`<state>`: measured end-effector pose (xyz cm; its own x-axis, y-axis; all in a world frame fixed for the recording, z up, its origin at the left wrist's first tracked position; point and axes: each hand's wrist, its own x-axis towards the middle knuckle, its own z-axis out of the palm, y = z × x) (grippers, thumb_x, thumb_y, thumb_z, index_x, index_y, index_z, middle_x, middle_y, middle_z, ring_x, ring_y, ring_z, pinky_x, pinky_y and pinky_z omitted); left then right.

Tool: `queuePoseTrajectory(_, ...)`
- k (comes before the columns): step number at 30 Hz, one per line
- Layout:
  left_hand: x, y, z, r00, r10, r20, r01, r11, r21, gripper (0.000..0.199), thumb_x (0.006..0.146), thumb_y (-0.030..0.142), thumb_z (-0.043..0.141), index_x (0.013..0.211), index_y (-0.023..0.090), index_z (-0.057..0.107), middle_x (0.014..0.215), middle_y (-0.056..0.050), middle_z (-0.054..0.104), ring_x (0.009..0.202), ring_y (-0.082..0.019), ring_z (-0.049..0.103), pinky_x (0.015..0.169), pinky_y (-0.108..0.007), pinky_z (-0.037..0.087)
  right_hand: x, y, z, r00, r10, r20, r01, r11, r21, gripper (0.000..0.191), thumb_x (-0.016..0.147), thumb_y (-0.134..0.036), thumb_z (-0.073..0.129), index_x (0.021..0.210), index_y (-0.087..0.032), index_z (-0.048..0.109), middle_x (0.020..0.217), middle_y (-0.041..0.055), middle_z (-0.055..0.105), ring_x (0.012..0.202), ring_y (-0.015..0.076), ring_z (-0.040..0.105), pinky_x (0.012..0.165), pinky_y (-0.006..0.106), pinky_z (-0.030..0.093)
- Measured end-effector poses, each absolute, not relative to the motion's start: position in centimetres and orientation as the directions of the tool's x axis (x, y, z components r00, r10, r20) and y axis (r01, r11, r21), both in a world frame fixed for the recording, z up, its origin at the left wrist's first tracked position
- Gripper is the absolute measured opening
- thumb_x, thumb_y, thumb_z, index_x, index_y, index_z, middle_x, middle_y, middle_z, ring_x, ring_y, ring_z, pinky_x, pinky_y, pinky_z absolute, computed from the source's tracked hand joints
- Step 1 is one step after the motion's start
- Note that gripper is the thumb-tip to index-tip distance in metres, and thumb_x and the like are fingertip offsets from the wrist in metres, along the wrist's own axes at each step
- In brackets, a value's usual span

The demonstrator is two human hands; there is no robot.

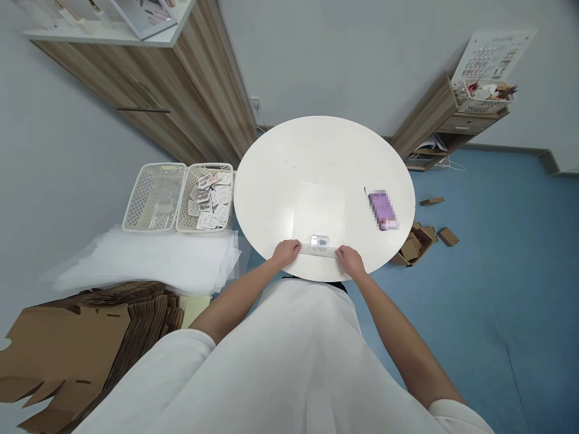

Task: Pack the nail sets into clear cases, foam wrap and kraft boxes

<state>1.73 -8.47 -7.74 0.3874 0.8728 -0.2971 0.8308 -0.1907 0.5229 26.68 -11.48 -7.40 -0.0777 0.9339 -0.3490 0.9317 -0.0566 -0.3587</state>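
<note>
On the round white table [266,175] lies a thin translucent sheet [316,208], its near edge lifted or folded into a narrow strip. My left hand [286,253] pinches the left end of that strip, fingers closed. At the right end, my right hand [350,260] pinches it too. A small clear package [320,240] with dark bits inside rests on the sheet just beyond the strip, between my hands. Neither hand touches the package as far as I can see.
A phone with a purple screen [383,210] lies on the table's right side. Left stand a basket of small packs [182,211], a basket of clear items [132,211], white sheets [158,259] and stacked flat cardboard [76,343]. An open cardboard box [414,247] sits on the floor, right.
</note>
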Motion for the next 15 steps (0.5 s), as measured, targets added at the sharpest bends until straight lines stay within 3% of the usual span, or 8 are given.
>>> queuePoseTrajectory(5,3.0,-7.6,-7.8,0.238,0.899,-0.368,0.928,-0.099,0.360,0.020,0.081,0.026,0.038,0.085,0.021,0.058,0.084,-0.003,0.064,0.078,-0.019,0.057,0.066,-0.031,0.039,25.5,-10.8,-8.0,0.052,0.933,-0.356,0.946,-0.160,-0.282,0.026,0.085,-0.031,0.033,0.074,-0.019,0.053,0.078,0.0054,0.056,0.067,0.0148,0.051,0.053,0.025,0.031)
queuePoseTrajectory(8,3.4,-7.6,-7.6,0.262,0.919,-0.293,0.944,-0.181,0.278,0.018,0.080,0.023,0.040,0.086,0.019,0.056,0.085,-0.005,0.062,0.080,-0.021,0.055,0.072,-0.035,0.037,24.8,-10.7,-8.3,0.076,0.938,-0.339,0.961,-0.159,-0.225,0.022,0.084,-0.030,0.035,0.078,-0.019,0.053,0.080,0.0065,0.057,0.072,0.0176,0.052,0.058,0.027,0.034)
queuePoseTrajectory(10,3.6,-7.6,-7.5,0.325,0.926,-0.192,0.930,-0.277,0.241,0.020,0.078,0.019,0.042,0.094,0.019,0.054,0.096,-0.008,0.059,0.091,-0.023,0.052,0.076,-0.037,0.035,24.5,-10.7,-8.4,0.081,0.963,-0.257,0.972,-0.133,-0.192,0.018,0.082,-0.028,0.040,0.086,-0.018,0.053,0.088,0.0091,0.057,0.081,0.0211,0.051,0.066,0.031,0.035)
queuePoseTrajectory(12,3.9,-7.6,-7.3,0.438,0.893,-0.099,0.886,-0.411,0.212,0.029,0.077,0.012,0.042,0.103,0.020,0.050,0.109,-0.009,0.053,0.103,-0.023,0.046,0.083,-0.038,0.032,24.3,-10.8,-8.4,0.025,0.987,-0.159,0.981,-0.055,-0.186,0.018,0.081,-0.022,0.043,0.095,-0.018,0.052,0.102,0.0122,0.055,0.093,0.0240,0.048,0.076,0.035,0.034)
queuePoseTrajectory(15,4.4,-7.7,-7.0,0.631,0.774,-0.053,0.766,-0.612,0.195,0.032,0.077,0.006,0.038,0.100,0.023,0.050,0.118,-0.007,0.048,0.113,-0.021,0.039,0.091,-0.039,0.027,24.2,-11.0,-8.2,-0.218,0.971,-0.100,0.960,0.194,-0.203,0.025,0.079,-0.008,0.040,0.098,-0.020,0.052,0.122,0.0121,0.047,0.110,0.0241,0.040,0.089,0.039,0.027)
